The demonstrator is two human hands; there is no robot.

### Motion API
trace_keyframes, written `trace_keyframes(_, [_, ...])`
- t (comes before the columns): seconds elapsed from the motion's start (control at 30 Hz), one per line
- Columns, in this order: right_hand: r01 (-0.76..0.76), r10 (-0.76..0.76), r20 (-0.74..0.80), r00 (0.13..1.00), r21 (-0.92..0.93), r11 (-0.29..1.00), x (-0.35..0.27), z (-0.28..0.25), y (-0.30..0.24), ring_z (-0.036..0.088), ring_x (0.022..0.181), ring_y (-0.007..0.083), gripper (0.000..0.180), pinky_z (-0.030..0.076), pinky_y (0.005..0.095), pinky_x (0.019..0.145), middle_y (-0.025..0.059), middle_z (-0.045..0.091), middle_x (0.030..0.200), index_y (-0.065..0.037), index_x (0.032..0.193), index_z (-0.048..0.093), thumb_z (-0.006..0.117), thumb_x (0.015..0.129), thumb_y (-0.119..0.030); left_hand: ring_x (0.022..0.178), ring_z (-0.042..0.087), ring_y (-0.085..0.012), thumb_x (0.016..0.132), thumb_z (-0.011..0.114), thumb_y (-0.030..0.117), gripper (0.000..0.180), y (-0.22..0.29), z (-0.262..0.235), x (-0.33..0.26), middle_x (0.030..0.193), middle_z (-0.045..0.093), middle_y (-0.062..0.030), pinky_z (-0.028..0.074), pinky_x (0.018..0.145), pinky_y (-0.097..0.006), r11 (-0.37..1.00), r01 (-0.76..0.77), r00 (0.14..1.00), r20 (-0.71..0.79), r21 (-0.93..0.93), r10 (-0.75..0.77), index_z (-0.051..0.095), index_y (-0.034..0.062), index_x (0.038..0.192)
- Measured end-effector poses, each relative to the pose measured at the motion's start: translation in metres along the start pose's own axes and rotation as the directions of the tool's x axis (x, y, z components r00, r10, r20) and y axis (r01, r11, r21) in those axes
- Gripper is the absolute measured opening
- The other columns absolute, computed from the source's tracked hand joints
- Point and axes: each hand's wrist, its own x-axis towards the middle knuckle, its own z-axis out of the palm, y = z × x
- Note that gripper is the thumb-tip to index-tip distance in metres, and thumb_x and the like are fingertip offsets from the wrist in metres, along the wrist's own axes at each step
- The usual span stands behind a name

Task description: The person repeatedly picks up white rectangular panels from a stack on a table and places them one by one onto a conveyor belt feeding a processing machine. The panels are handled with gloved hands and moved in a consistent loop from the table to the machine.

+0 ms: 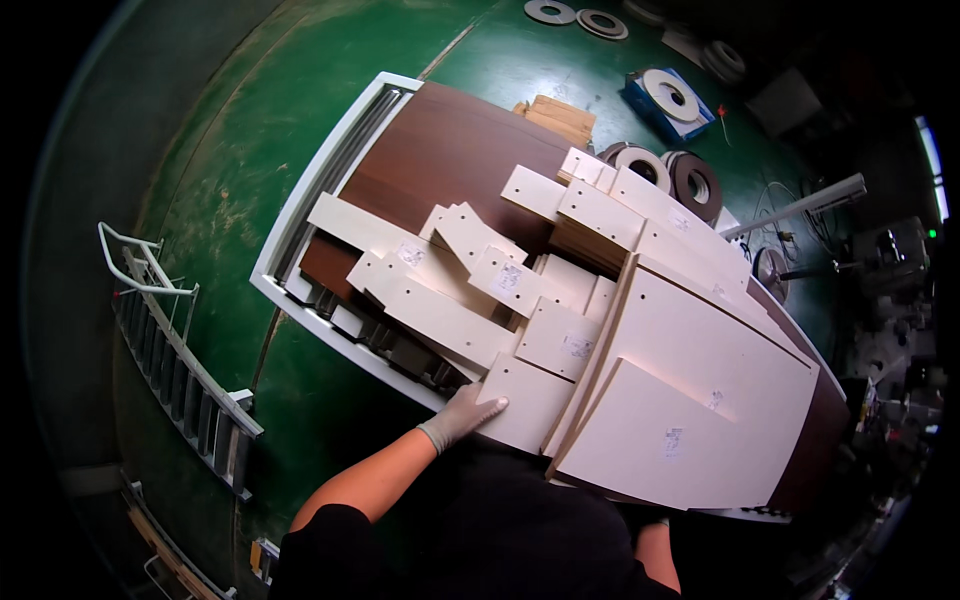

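My left hand [463, 414], in a pale glove, grips the near left corner of a white pre-drilled board [527, 405], its thumb on top and its fingers hidden at the edge. Right of that board lies a stack of large white panels [725, 330], with a smaller labelled panel [640, 435] on top. My right hand [660, 522] is almost wholly hidden by the near edge of these panels; only the wrist and a bit of glove cuff show. Several narrow labelled boards [445, 315] lie in loose, overlapping piles to the left of the panels.
Beneath the boards is a brown surface [450, 140] on a white-framed roller table [325, 175]. A metal step ladder [185, 370] stands on the green floor [205, 200] at left. Edge-banding rolls [693, 185], a blue box [640, 105] and a metal arm [800, 208] are beyond.
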Motion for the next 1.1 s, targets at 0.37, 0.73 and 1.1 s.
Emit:
trace_keyframes(0.37, [-0.004,-0.004,0.044,0.999,0.170,0.985,0.011,-0.017,-0.002,0.048,0.141,0.0338,0.059,0.036,0.0535,0.119,0.0144,0.053,0.152,-0.010,0.149,0.053,0.045,0.105,-0.049,0.104,0.070,-0.0341,0.103,0.055,0.058,0.066,0.050,-0.013,0.039,0.111,0.070,-0.0269,0.054,0.094,-0.039,0.897,0.095,0.989,-0.141,0.432,-0.037,0.061,-0.0033,0.126])
trace_keyframes(0.73, [0.020,-0.040,0.073,0.997,0.258,0.966,0.013,-0.014,-0.002,0.048,0.141,0.0336,0.059,0.036,0.0535,0.119,0.0143,0.052,0.153,-0.010,0.150,0.051,0.043,0.106,-0.048,0.130,0.057,-0.0321,0.093,0.062,0.028,0.042,0.154,-0.063,0.073,0.136,0.064,-0.0128,0.045,0.108,-0.046,0.337,-0.269,0.865,0.072,0.902,0.497,0.064,0.0090,0.130])
trace_keyframes(1.1, [0.040,-0.066,0.063,0.996,0.356,0.934,-0.021,-0.023,0.036,0.048,0.142,0.0335,0.058,0.035,0.0536,0.120,0.0142,0.051,0.154,-0.010,0.151,0.050,0.042,0.107,-0.047,0.156,0.024,-0.0433,0.084,0.060,0.076,0.101,0.102,-0.109,0.102,0.166,0.031,-0.0212,0.015,0.127,-0.058,-0.083,-0.429,0.845,0.432,0.899,0.316,0.038,0.0114,0.159])
